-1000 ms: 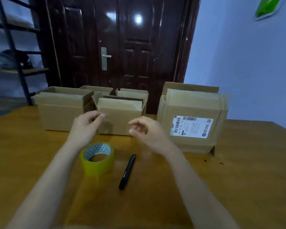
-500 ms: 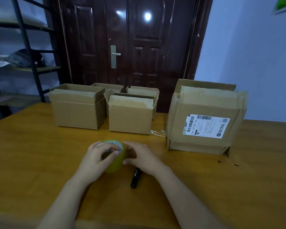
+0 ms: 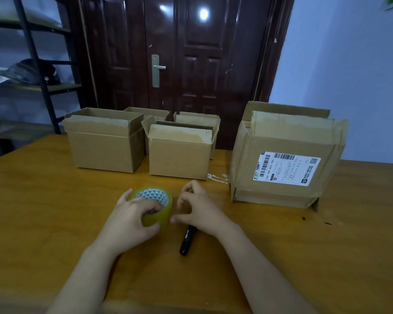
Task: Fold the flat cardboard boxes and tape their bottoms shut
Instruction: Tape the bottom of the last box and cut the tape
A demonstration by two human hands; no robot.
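A yellow tape roll (image 3: 159, 211) is tilted up off the wooden table (image 3: 43, 211), and my left hand (image 3: 129, 220) grips it with fingers curled through its core. My right hand (image 3: 197, 207) hovers just right of the roll with curled fingers, its thumb touching the roll's edge; I cannot tell whether it pinches a tape end. Behind stand several folded cardboard boxes with open tops: one at the left (image 3: 107, 146), one in the middle (image 3: 179, 152), and a larger one with a shipping label (image 3: 286, 159) at the right.
A black marker pen (image 3: 187, 241) lies on the table under my right wrist. A scrap of clear tape (image 3: 217, 177) lies between the middle and large boxes. A dark door (image 3: 186, 53) and a metal shelf (image 3: 32, 64) stand behind the table.
My hands came back from the middle box to the tape roll. My left hand took hold of the roll and tipped it up; my right hand moved in beside it.
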